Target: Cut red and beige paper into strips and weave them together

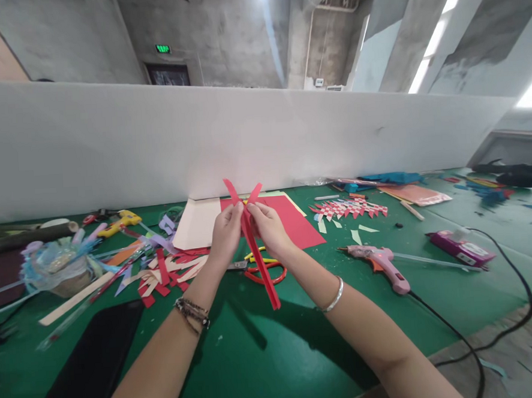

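Both hands meet over the middle of the green table, pinching red paper strips [261,265]. My left hand [227,228] grips them from the left, thumb on top. From the other side my right hand [267,226] presses its thumb and fingers on the same strips. Two short ends stick up above the fingers, and a long folded length hangs down toward me. Below the hands lie red-handled scissors [277,274], partly covered by the strips. Behind them is a red paper sheet [297,224], next to a cream sheet [195,224].
Cut red and cream strips [166,271] lie left, near a black tablet-like slab [93,359]. A woven red-and-white paper piece [350,207] is at the back right. Closer stands a pink glue gun [378,261] with a trailing cord. A white partition [244,134] rises behind.
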`<state>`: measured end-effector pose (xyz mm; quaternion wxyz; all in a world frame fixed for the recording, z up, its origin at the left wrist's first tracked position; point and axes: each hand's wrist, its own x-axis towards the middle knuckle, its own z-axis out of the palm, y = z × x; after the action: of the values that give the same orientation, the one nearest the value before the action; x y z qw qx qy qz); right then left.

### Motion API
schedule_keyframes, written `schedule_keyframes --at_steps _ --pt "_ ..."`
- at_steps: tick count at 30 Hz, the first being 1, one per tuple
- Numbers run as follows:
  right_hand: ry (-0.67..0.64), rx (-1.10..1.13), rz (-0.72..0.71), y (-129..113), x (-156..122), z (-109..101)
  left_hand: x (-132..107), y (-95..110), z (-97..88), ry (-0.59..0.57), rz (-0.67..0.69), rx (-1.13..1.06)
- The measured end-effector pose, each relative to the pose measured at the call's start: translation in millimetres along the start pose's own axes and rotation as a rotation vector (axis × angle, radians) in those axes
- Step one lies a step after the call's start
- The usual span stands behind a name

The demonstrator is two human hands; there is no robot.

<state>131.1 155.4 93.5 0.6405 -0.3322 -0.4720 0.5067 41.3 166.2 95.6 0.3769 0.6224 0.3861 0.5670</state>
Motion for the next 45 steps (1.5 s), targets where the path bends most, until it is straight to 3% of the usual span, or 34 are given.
schedule_keyframes --at_steps 4,8,12,18,25,30,35,38,45 --pt "0.029 -0.029 -0.045 -1 1 -2 0 2 -5.0 -0.051 0.147 0.23" --pt "-0.022 -0.148 -0.044 -3 0 -2 -1 3 -10.4 0.013 0.258 0.458" --pt "-0.116 -0.243 -0.084 -5 -2 -1 -2 5 -12.3 0.057 0.292 0.539" --pt "-0.133 -0.203 -0.062 -8 -4 0 -3 6 -10.2 0.085 0.283 0.482" --pt "-0.086 -0.11 -0.068 -2 -2 0 -1 0 -4.3 0.05 0.074 0.108" --pt "0.01 -0.073 -0.061 -7 -1 -1 -1 4 -5.0 -0.035 0.19 0.244" --pt "-0.038 -0.298 -0.12 -5 0 -5 -4 4 -6.6 0.04 0.234 0.389" --pt "-0.078 -0.318 -0.151 -3 1 -6 -4 4 -6.5 0.065 0.246 0.416" --pt "-0.105 -0.127 -0.055 -10 -2 -3 -1 6 -3.5 0.009 0.122 0.081"
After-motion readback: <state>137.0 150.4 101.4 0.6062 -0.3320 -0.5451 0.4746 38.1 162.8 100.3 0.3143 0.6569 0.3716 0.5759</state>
